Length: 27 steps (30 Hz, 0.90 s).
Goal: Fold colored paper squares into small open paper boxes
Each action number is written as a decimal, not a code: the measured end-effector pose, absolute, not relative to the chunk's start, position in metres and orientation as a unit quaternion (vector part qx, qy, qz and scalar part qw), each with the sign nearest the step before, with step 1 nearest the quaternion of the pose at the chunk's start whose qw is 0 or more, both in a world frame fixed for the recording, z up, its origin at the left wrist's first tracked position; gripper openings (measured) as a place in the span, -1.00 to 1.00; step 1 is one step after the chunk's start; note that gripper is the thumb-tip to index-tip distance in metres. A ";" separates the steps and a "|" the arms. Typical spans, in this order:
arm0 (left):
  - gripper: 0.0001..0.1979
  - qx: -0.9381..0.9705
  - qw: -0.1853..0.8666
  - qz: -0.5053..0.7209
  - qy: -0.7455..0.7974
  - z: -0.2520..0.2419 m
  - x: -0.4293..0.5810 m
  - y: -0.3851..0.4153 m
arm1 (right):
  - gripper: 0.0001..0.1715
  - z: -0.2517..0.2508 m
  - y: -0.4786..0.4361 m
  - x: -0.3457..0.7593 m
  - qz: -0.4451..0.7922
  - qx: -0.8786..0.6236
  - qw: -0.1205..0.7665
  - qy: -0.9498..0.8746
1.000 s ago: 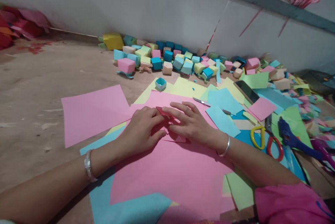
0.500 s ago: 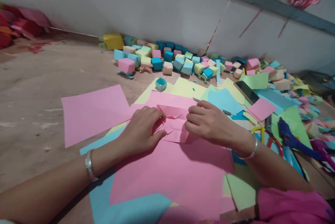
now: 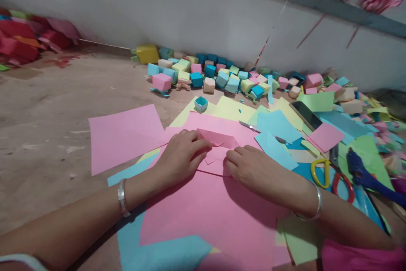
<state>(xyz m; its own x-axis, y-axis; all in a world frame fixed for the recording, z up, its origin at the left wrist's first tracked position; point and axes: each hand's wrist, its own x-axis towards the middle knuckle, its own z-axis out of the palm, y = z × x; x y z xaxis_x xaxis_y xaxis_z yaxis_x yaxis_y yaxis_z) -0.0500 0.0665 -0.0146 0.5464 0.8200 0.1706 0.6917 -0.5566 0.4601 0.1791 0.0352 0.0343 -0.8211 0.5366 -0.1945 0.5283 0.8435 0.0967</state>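
Observation:
A folded pink paper [image 3: 218, 164], with creased flaps and a raised far wall, lies on a larger sheet of pink paper [image 3: 203, 212]. My left hand [image 3: 180, 152] is closed on its left edge, thumb and fingers bent towards each other. At the opposite edge, my right hand [image 3: 249, 165] has its fingers curled over the near right corner. The fingertips partly cover both edges. Just beyond the paper stands a small blue open paper box [image 3: 201, 104]. A thin metal blade [image 3: 249, 126] lies beyond my right hand.
Several small coloured paper boxes [image 3: 209, 85] line the wall. To the right are scissors [image 3: 342, 184], a blue glue gun [image 3: 364, 176], a dark phone [image 3: 306, 114] and loose sheets. A pink sheet [image 3: 127, 138] lies left; red paper pieces [image 3: 28, 38] are heaped far left.
My right hand has moved down from the paper's far right side to its near right corner, uncovering the raised far wall. My left hand stays at the left edge. The view has shifted slightly left.

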 end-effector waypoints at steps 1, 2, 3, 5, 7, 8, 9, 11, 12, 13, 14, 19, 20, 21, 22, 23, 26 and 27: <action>-0.83 0.861 0.174 0.192 0.439 -0.015 -0.050 0.066 | -0.88 0.033 0.035 0.179 0.024 0.279 0.108 0.954; -0.84 0.857 0.177 0.198 0.442 -0.014 -0.050 0.066 | -0.87 0.033 0.035 0.178 0.029 0.278 0.106 0.954; -0.86 0.851 0.181 0.205 0.449 -0.013 -0.050 0.066 | -0.87 0.032 0.035 0.178 0.032 0.275 0.104 0.955; -0.87 0.831 0.197 0.220 0.472 -0.009 -0.050 0.068 | -0.87 0.031 0.035 0.179 0.039 0.268 0.097 0.958; -0.85 0.807 0.222 0.223 0.499 -0.005 -0.050 0.069 | -0.87 0.029 0.034 0.180 0.046 0.267 0.088 0.959; -0.85 0.797 0.233 0.221 0.511 -0.003 -0.051 0.070 | -0.86 0.027 0.034 0.181 0.049 0.266 0.086 0.959; -0.86 0.790 0.240 0.217 0.521 -0.002 -0.051 0.071 | -0.86 0.026 0.035 0.181 0.051 0.265 0.082 0.959; -0.94 0.788 0.234 0.210 0.530 -0.003 -0.051 0.072 | -0.90 0.022 0.035 0.180 0.052 0.266 0.074 0.960; -0.93 0.793 0.220 0.211 0.527 -0.004 -0.051 0.072 | -0.94 0.019 0.035 0.179 0.051 0.269 0.067 0.959; -0.91 0.803 0.205 0.212 0.519 -0.006 -0.050 0.072 | -0.97 0.017 0.035 0.177 0.051 0.273 0.059 0.959; -0.90 0.814 0.191 0.215 0.505 -0.008 -0.050 0.072 | -0.93 0.015 0.035 0.176 0.052 0.279 0.051 0.958; -0.85 0.841 0.194 0.245 0.443 -0.013 -0.048 0.069 | -0.89 0.012 0.031 0.168 0.090 0.287 0.035 0.953; -0.83 0.838 0.203 0.249 0.440 -0.012 -0.047 0.068 | -0.86 0.013 0.030 0.167 0.095 0.285 0.034 0.953; -0.82 0.833 0.213 0.253 0.443 -0.011 -0.047 0.067 | -0.84 0.013 0.030 0.167 0.098 0.285 0.034 0.953; -0.81 0.825 0.223 0.259 0.450 -0.009 -0.047 0.067 | -0.83 0.014 0.029 0.167 0.101 0.286 0.035 0.952; -0.80 0.813 0.232 0.266 0.463 -0.006 -0.047 0.066 | -0.82 0.014 0.028 0.166 0.103 0.286 0.037 0.952; -0.77 0.776 0.260 0.271 0.506 0.008 -0.054 0.069 | -0.80 0.015 0.027 0.166 0.105 0.292 0.048 0.950; -0.75 0.770 0.269 0.259 0.518 0.013 -0.059 0.072 | -0.80 0.015 0.026 0.166 0.104 0.293 0.052 0.949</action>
